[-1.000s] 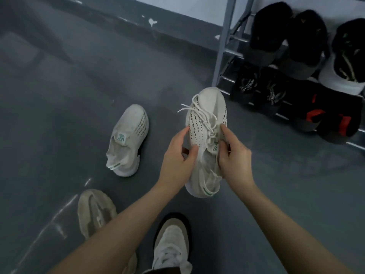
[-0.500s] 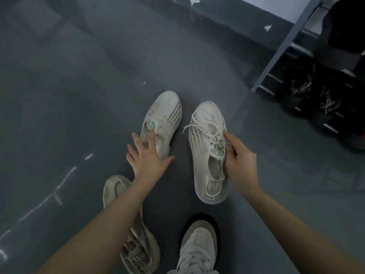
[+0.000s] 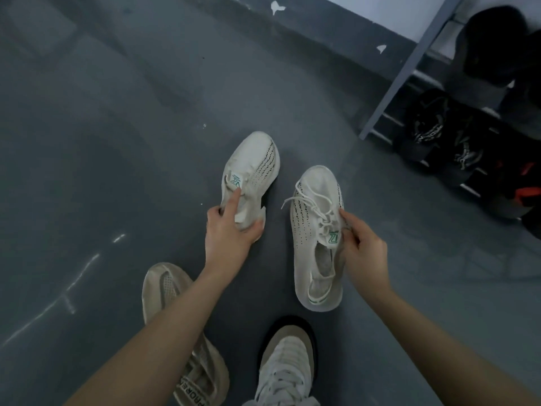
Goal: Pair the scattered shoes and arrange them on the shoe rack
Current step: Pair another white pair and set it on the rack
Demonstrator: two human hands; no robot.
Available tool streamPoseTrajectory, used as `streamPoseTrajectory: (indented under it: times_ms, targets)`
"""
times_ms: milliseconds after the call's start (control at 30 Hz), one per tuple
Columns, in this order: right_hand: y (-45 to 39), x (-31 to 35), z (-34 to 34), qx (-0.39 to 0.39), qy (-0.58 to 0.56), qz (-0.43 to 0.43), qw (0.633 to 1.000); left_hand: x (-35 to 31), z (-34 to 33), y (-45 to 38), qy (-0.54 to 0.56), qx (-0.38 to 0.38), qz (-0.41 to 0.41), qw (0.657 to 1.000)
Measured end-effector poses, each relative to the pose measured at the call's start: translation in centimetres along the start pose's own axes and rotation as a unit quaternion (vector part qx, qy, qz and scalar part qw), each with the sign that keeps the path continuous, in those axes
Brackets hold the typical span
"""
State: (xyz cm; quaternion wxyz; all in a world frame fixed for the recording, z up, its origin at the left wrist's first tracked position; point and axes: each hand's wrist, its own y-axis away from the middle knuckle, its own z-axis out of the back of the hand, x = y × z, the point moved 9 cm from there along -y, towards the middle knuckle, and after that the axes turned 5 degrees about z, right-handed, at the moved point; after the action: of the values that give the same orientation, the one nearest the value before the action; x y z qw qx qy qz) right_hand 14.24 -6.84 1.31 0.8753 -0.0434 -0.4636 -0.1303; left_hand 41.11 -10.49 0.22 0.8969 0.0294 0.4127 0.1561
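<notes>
Two matching white knit sneakers with green tongue tags are in front of me. My right hand [image 3: 363,247] grips the laced sneaker [image 3: 314,206] by its tongue and collar, toe pointing away. My left hand [image 3: 231,230] is closed around the heel and collar of the other white sneaker [image 3: 251,165], which rests on the grey floor with one finger on its tongue. The metal shoe rack [image 3: 409,63] stands at the upper right.
A beige sneaker [image 3: 164,285] lies partly under my left forearm. A beige and white laced sneaker [image 3: 288,356] sits at the bottom centre. Dark shoes [image 3: 424,124] and one with red accents [image 3: 524,189] fill the rack's shelves. The floor is dark grey.
My left hand let go of the laced sneaker, reached left and closed on the second white sneaker's heel. The right hand kept hold of the laced one. The view shifted left.
</notes>
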Motion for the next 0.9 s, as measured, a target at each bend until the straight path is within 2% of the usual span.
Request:
streamPoseTrajectory:
  times_ms: [200,367,433,533,700,833,900]
  targets:
    - [0.9,-4.0,3.9,-0.04,0.002,-0.045,0.998,-4.5,-2.5,3.9,0.072,0.029,-0.09,0.993]
    - [1.9,-7.9,5.4,0.006,0.032,-0.113,0.993,-8.5,-6.0,6.2,0.063,0.088,-0.139,0.984]
    - [2.7,-7.8,6.3,-0.003,0.04,-0.089,0.995,-9.7,-7.5,7.4,0.063,0.116,-0.153,0.979]
    - [3.7,-6.3,8.0,-0.041,-0.05,-0.05,0.997,-11.6,-9.6,9.2,0.055,0.145,-0.171,0.973]
    - [5.0,-5.8,10.6,-0.046,-0.15,-0.047,0.987,-14.7,-14.2,12.8,0.067,0.214,-0.203,0.953]
    - [6.2,-8.2,13.0,-0.068,-0.114,-0.071,0.989,-16.0,-17.1,15.2,0.017,0.228,-0.252,0.94]
    - [6.6,-10.1,14.1,-0.077,-0.085,-0.092,0.989,-16.4,-18.6,16.7,-0.005,0.258,-0.288,0.922]
